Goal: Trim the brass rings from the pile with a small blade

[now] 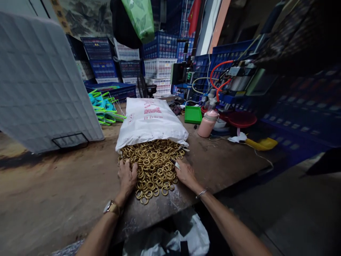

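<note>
A white sack [151, 122] with red print lies on the worktable, its mouth facing me. Many brass-coloured metal rings [153, 165] spill out of it into a heap toward the table's front edge. My left hand [128, 174] rests on the left side of the heap with its fingers apart, touching rings. At the heap's right side is my right hand [185, 173], its fingers bent in against the rings. A small black-and-white item [176, 163] shows at its fingertips; I cannot make out what it is.
A large pale ribbed panel [48, 85] stands at left. Green and turquoise plastic pieces [106, 106] lie behind it. To the right are a green tray [193, 114], a pink bottle [208, 123], a red dish [242, 119] and a yellow scoop [262, 143]. Stacked crates [160, 67] fill the back.
</note>
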Motion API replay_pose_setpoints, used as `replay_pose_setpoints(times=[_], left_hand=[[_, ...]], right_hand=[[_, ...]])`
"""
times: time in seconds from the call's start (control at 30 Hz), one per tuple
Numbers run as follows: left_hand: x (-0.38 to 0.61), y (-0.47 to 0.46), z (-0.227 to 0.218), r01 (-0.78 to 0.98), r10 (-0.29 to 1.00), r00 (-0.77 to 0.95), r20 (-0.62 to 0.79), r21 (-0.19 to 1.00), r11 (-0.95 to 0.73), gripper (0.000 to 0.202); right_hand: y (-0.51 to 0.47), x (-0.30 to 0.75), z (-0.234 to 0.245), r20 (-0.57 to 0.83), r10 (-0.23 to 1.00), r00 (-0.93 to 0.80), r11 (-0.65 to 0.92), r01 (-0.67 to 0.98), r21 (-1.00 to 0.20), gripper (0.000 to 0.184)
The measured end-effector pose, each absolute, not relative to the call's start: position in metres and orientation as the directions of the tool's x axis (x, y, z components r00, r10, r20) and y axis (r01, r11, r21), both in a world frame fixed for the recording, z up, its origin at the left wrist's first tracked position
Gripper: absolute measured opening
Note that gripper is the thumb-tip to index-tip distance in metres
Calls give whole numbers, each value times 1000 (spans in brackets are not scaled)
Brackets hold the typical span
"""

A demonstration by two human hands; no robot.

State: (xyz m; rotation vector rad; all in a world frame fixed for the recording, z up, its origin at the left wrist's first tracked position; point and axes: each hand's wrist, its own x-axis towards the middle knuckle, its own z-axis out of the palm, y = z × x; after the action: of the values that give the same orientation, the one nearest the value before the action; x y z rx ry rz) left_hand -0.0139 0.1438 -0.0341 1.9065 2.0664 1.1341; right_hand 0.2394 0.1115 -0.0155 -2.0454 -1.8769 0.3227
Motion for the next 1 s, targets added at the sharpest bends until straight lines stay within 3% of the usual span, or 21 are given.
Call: replay_pose_setpoints(times=[0.13,0.27,0.4,0.53,0.67,0.77,0.9,1.0], left_hand=[[-9,145,-35,779,885,-157,438,606,-162,27],[-17,131,-27,746,849,-187,494,634,-204,28],[-11,93,-12,684,798,-215,564,670,-289,26],[11,48,-6,654,823,-116,556,667,-358,20],[31,15,-15,589,810,-84,580,685,-429,16],[41,3,-20,452,885,-6,465,791,-412,15],[56,4,-16,221,993,-10,115,969,-110,25],[67,12,-10,75,995,8,-100,992,100,35]], right_hand=[[105,247,-20,164,984,68,25,861,-508,25],[73,250,-28,209,969,128,19,811,-585,25],[33,234,-27,198,980,-24,122,858,-499,22],[19,215,-22,150,987,-53,105,926,-363,19],[25,212,-23,138,988,-69,115,923,-367,25],[32,218,-26,150,983,-101,160,873,-461,25],[37,219,-27,145,989,26,79,740,-668,18],[36,209,-21,123,989,77,59,563,-824,23]])
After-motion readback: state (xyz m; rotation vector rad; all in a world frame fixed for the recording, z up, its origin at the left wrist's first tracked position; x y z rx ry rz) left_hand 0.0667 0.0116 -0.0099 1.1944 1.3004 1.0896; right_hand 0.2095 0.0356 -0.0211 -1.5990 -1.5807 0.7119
